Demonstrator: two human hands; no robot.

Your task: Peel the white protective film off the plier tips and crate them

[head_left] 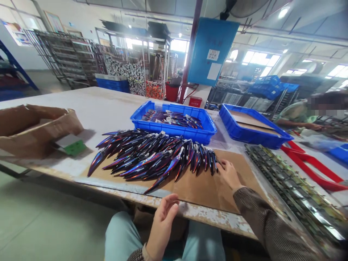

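Glossy, pointed pieces are lying heaped on cardboard on the desk. The right hand is touching their right end, its grip unclear; the left hand is hovering, loosely open, near the edge.

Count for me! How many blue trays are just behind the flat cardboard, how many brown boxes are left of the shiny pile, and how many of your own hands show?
Blue trays: 2 (middle tray, right tray)
Brown box: 1
Hands: 2 (left hand, right hand)
Total: 5
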